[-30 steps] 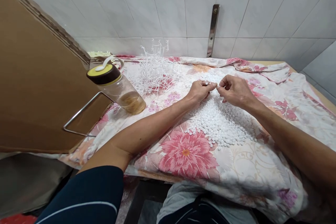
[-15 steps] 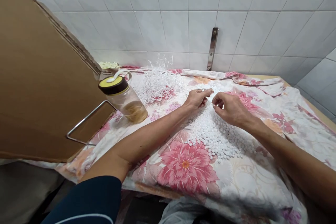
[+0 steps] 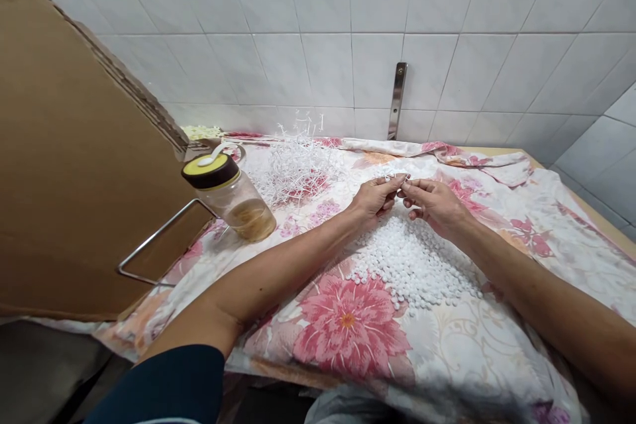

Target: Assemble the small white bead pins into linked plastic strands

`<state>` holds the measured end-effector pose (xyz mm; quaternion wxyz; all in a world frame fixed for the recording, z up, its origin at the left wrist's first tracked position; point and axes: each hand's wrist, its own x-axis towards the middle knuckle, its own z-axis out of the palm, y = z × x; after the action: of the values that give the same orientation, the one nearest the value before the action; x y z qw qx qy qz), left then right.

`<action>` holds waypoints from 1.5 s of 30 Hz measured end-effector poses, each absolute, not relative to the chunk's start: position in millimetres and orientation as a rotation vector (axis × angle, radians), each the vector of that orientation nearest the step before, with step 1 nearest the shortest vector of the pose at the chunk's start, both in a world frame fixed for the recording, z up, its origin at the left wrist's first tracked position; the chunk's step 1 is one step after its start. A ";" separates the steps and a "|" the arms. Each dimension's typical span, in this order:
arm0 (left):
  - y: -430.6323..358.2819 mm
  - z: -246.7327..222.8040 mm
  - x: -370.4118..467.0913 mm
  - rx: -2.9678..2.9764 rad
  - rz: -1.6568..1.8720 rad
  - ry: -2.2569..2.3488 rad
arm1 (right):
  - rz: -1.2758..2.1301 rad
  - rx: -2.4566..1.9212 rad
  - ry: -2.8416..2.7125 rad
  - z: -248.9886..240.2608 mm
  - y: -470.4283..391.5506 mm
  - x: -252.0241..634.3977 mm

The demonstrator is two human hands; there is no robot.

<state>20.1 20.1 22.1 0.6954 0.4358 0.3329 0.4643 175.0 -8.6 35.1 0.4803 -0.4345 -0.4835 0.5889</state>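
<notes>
My left hand (image 3: pixel 377 199) is closed in a pinch above the far end of a pile of small white round pieces (image 3: pixel 415 265). Thumb and forefinger grip something small, too tiny and too covered to name. My right hand (image 3: pixel 432 204) meets it from the right, its thumb and fingertips pinched together at the left fingertips. What the right fingers hold, if anything, is hidden. Beyond the left forearm stands a loose tangle of thin white branching plastic sticks (image 3: pixel 303 169).
A clear bottle (image 3: pixel 246 212) with a yellow and black lid stands left, holding brownish liquid. Beside it rise a large cardboard sheet (image 3: pixel 74 165) and a bent metal rod (image 3: pixel 159 235). Floral cloth (image 3: pixel 352 331) covers the table. A metal bracket (image 3: pixel 397 101) is on the tiled wall.
My right hand has moved left and its fingertips now meet those of my left hand. The left hand keeps its pinch. The whole view has shifted slightly.
</notes>
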 end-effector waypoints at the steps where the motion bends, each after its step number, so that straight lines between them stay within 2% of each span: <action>1: 19.8 22.7 19.8 0.976 1.035 0.745 | 1.445 -1.065 -1.171 35.3 -9.2 174.3; 7: 19.5 22.7 19.7 1.027 1.055 0.758 | 1.293 -1.188 -1.202 30.7 -8.2 169.0; 16: 18.4 16.3 25.4 1.049 1.064 0.889 | 0.815 -1.272 -1.484 20.4 -9.6 169.9; 22: 24.8 13.5 25.7 1.107 1.140 0.997 | 0.367 -1.253 -1.783 24.1 -22.4 164.3; 28: 33.0 15.9 14.8 1.229 1.153 1.055 | 0.403 -0.958 -2.199 26.0 -46.3 147.6; 33: 29.5 13.3 15.8 1.291 1.152 0.978 | 0.425 -1.048 -2.106 43.2 -39.9 161.6; 37: 25.0 14.2 18.6 1.316 1.125 0.960 | 0.396 -1.212 -1.814 59.0 -22.8 182.5; 41: 16.0 17.0 21.9 1.396 1.089 0.906 | 0.644 -1.372 -1.664 58.5 -5.4 197.1; 45: 8.5 15.1 25.9 1.493 0.999 0.910 | 0.947 -1.234 -1.711 49.2 0.6 198.2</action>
<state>25.9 8.5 15.1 0.5344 0.6266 0.3818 0.4194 198.2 0.6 49.2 0.4029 -0.4884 -0.6772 0.3749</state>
